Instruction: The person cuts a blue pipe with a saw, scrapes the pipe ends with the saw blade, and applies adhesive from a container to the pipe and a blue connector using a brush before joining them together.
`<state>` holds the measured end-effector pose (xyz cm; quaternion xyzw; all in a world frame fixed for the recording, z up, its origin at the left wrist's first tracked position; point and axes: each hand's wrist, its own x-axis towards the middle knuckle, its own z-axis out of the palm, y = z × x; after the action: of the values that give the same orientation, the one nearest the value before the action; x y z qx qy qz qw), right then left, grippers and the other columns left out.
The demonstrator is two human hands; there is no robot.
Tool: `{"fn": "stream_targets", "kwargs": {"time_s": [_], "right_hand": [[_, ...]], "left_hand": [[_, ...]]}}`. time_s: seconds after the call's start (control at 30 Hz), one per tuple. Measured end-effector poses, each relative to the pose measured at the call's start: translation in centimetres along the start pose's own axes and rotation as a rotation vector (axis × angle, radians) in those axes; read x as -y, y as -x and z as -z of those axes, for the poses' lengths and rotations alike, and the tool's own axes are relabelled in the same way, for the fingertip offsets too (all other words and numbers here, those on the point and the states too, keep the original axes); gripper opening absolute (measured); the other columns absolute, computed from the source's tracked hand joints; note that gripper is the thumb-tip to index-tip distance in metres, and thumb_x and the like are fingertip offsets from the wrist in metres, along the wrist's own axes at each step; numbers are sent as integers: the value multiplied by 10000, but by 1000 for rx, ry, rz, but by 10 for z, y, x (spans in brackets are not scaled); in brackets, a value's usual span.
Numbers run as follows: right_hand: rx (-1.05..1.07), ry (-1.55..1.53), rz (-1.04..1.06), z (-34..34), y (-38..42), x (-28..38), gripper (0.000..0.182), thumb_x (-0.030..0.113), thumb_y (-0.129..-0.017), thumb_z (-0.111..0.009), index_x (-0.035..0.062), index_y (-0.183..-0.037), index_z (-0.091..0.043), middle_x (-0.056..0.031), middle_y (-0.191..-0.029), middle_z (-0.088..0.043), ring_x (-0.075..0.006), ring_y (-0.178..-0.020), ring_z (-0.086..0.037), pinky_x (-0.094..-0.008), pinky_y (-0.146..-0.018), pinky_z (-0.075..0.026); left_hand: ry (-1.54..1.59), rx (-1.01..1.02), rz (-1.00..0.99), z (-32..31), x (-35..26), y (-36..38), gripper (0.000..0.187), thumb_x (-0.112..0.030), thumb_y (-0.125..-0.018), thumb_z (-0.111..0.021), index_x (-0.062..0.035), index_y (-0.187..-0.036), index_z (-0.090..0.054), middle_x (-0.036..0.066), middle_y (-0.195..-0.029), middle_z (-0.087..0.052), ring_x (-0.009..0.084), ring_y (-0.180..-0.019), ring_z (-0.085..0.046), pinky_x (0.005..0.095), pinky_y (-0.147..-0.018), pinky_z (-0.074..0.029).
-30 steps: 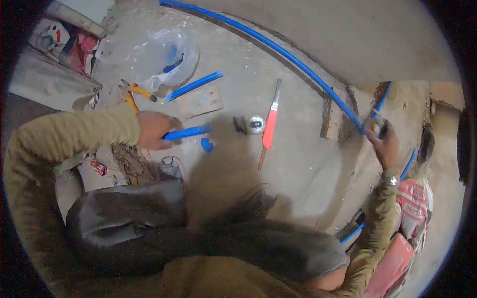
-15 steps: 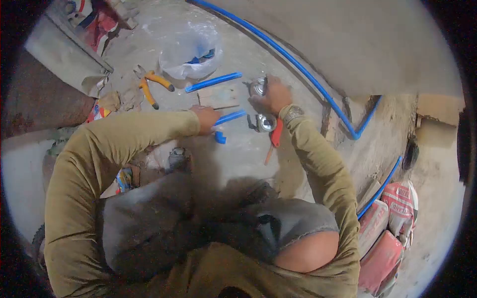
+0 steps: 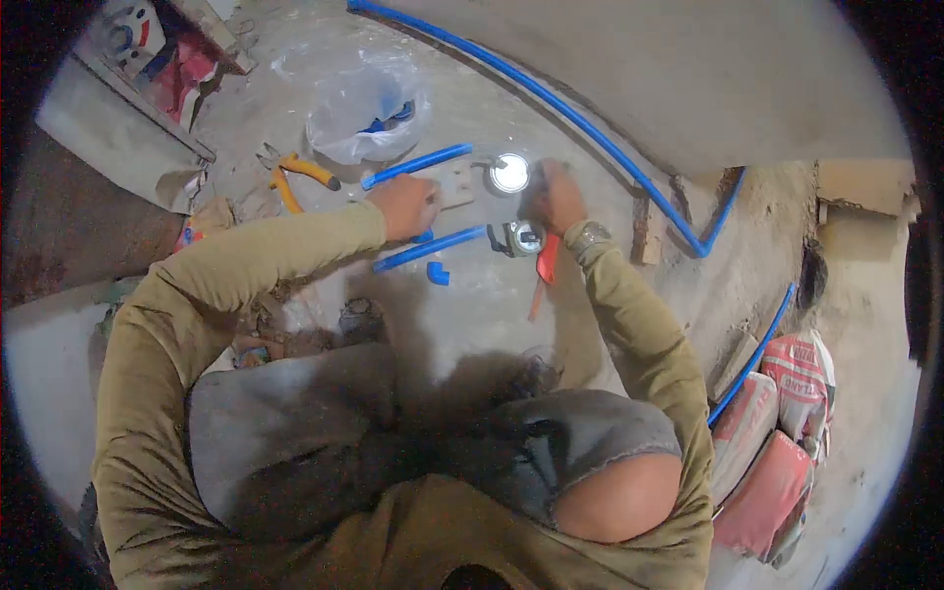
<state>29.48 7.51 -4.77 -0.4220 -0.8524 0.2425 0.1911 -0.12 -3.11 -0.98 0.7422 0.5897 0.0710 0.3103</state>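
My left hand [image 3: 403, 206] is above the floor with its fingers curled together, next to a small wooden board [image 3: 454, 187]. A bit of blue shows under it; whether the hand grips that is hidden. Two short blue pipes lie near it: one pipe [image 3: 418, 166] beyond, another pipe [image 3: 433, 249] closer to me, with a blue elbow fitting [image 3: 439, 273] beside it. My right hand [image 3: 560, 202] is just right of a round can [image 3: 509, 173] with a shiny top and a tape measure [image 3: 524, 238]. Its fingers are blurred and partly hidden. A red-handled tool [image 3: 547, 261] lies below its wrist.
Yellow-handled pliers [image 3: 300, 175] and a clear plastic bag [image 3: 364, 108] with blue pieces lie at the upper left. A long bent blue pipe [image 3: 551, 88] runs along the wall. Red and white sacks [image 3: 767, 472] and another blue pipe [image 3: 755, 354] are at right.
My left hand has moved up and off the nearer blue pipe towards the board. My right hand has shifted right, off the can, whose top now shows bright.
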Motion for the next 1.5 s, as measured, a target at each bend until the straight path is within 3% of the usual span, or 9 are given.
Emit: {"fn": "stream_targets", "kwargs": {"time_s": [0.13, 0.23, 0.33, 0.43, 0.53, 0.73, 0.83, 1.13, 1.5], "right_hand": [[-137, -101, -154, -7, -1, -4, 133, 104, -882, -571, 3, -963, -543, -263, -898, -603, -461, -850, -589, -495, -749, -461], [-259, -166, -295, -6, -8, -10, 129, 103, -884, -569, -10, -947, -573, -252, -854, -624, -437, -824, -606, -478, -747, -464], [-211, -290, -512, 6, -9, -6, 136, 112, -906, -566, -18, -918, -606, -202, -818, -669, -333, -770, -653, -421, -710, -491], [-251, -687, -595, 0, -7, -20, 153, 118, -930, -558, -15, -909, -629, -146, -811, -690, -215, -708, -662, -353, -657, -509], [-271, -728, -588, 12, 1, -20, 150, 132, -947, -558, -6, -923, -614, -110, -795, -690, -152, -669, -652, -306, -609, -512], [-336, -726, -503, 24, 2, -5, 167, 138, -950, -584, -15, -963, -520, -119, -824, -667, -177, -691, -672, -296, -584, -545], [-315, -692, -495, 16, -8, -4, 139, 126, -896, -621, 6, -945, -572, -119, -765, -699, -180, -686, -681, -332, -628, -528], [-360, -224, -354, 2, -21, 11, 195, 165, -854, -666, 16, -944, -579, -201, -809, -681, -375, -758, -681, -425, -686, -519], [-241, -150, -353, 8, -26, 15, 210, 179, -785, -737, 34, -908, -648, -187, -812, -686, -347, -739, -682, -404, -686, -525]], "left_hand": [[26, -125, -3, 4, -8, -27, 195, -225, -836, -585, -52, -903, -646, 188, -866, -652, 404, -831, -628, 491, -763, -497], [-7, -35, -106, 10, -20, -53, 199, -193, -828, -617, -42, -952, -654, 200, -976, -642, 395, -939, -611, 480, -815, -489], [-125, -142, -300, 10, -40, -72, 316, -193, -797, -688, -47, -1073, -631, 187, -1138, -598, 379, -1097, -556, 461, -902, -470], [-289, -108, -457, 10, -53, -98, 481, -209, -753, -755, -73, -1181, -582, 157, -1232, -546, 355, -1212, -487, 454, -974, -443], [-461, 61, -430, 7, -61, -119, 602, -232, -705, -799, -83, -1233, -550, 148, -1208, -561, 352, -1188, -517, 462, -982, -448], [-319, 137, -261, 8, -69, -124, 695, -297, -631, -848, -59, -1215, -556, 160, -1225, -567, 377, -1160, -541, 451, -993, -452], [-266, 5, -391, 3, -61, -123, 701, -298, -620, -854, -47, -1204, -558, 165, -1183, -579, 370, -1157, -542, 452, -983, -457], [-221, 72, -256, 9, -67, -115, 636, -271, -632, -855, -51, -1158, -575, 169, -1146, -580, 352, -1145, -549, 443, -961, -470], [-211, 42, -269, 5, -65, -111, 681, -224, -656, -845, -75, -1241, -530, 212, -1174, -567, 396, -1159, -542, 475, -964, -467]]}}
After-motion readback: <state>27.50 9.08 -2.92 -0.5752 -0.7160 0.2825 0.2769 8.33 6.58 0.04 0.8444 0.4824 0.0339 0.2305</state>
